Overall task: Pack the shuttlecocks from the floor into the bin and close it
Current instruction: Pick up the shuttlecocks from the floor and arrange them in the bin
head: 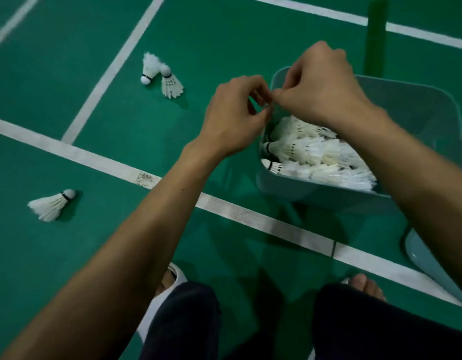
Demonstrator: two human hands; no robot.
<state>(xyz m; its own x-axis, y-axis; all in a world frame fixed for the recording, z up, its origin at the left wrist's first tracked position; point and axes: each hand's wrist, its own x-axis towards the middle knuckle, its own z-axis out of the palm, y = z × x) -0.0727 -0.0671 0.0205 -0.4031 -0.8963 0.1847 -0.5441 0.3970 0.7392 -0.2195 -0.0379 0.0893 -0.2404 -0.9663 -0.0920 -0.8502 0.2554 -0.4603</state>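
Hands meet over bin (276,187) corner: left hand (237,118), right hand (323,84) fingertips pinched together, contents unclear; three shuttlecocks (51,204) on floor (68,255)

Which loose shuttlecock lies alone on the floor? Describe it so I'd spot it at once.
Start at the wide white line crossing the green floor and look on the person's side of it, far left. The lone shuttlecock lies there on its side, cork pointing right. The other two loose shuttlecocks lie touching beyond that line.

Both hands (276,100) meet fingertip to fingertip over the bin (419,105).
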